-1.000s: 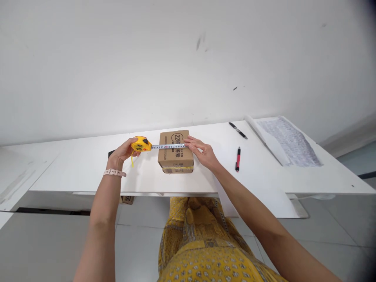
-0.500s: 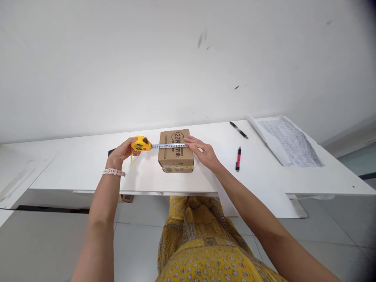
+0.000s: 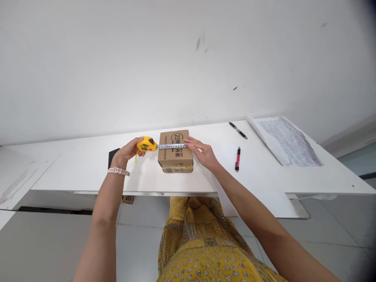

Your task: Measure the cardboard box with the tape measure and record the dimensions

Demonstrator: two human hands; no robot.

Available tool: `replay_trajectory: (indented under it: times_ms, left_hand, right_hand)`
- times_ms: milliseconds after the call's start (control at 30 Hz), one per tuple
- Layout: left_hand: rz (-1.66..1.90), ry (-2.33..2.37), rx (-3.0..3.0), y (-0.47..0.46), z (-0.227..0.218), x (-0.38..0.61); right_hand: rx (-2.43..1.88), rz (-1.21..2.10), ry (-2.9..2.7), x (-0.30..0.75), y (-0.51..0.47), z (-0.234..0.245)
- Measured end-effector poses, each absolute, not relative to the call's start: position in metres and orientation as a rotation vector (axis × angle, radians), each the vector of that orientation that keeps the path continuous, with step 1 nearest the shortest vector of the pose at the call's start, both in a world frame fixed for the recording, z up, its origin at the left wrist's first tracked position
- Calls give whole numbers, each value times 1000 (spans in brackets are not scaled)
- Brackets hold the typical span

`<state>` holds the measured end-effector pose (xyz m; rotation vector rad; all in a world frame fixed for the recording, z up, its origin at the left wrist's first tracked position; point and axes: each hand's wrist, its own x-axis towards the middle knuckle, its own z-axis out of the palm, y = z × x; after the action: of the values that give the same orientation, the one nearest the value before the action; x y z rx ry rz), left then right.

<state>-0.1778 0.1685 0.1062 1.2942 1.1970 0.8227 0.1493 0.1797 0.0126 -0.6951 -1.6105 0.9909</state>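
Observation:
A brown cardboard box (image 3: 173, 157) with dark printing sits on the white table (image 3: 88, 164). My left hand (image 3: 128, 150) is closed around the yellow case of a tape measure (image 3: 146, 143), just left of the box. Its blade (image 3: 169, 146) is pulled out and runs across the top of the box towards the right. At the box's right edge, my right hand (image 3: 204, 153) holds the blade's end against the cardboard, its fingers lying over the tip. The fingertips partly hide that end. A yellow strap hangs from the case.
A black pen (image 3: 238, 130) and a red and black pen (image 3: 237, 159) lie to the right. Beyond them is a sheet covered in writing (image 3: 289, 141). White paper (image 3: 258, 188) overhangs the front edge. Behind my left hand lies a dark object (image 3: 112, 157). A wall stands behind the table.
My left hand and the tape case have moved right, closer to the box, shortening the exposed blade. My right hand stays at the box's right edge.

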Motion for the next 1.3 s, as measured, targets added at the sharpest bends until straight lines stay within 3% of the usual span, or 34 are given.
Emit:
replay_trajectory:
  times_ms: [700,867,1000,1133,1300]
  left_hand:
    - [600,1174,1411,170,112,-175]
    - [615,1136,1493,151,140,-166]
    - [583,980,1419,87,153,-145]
    - [705,823,1123,10,95,-97]
    - [1161,736,820,-43,18,-44]
  right_hand:
    - [-687,867,-1576,145,183,6]
    - [-724,675,-1696,153,182,41]
    - [-552,714,-1893,170,178,90]
    - [-439,944,-2073,175,169,107]
    - [-544,1082,-2062,171,158,77]
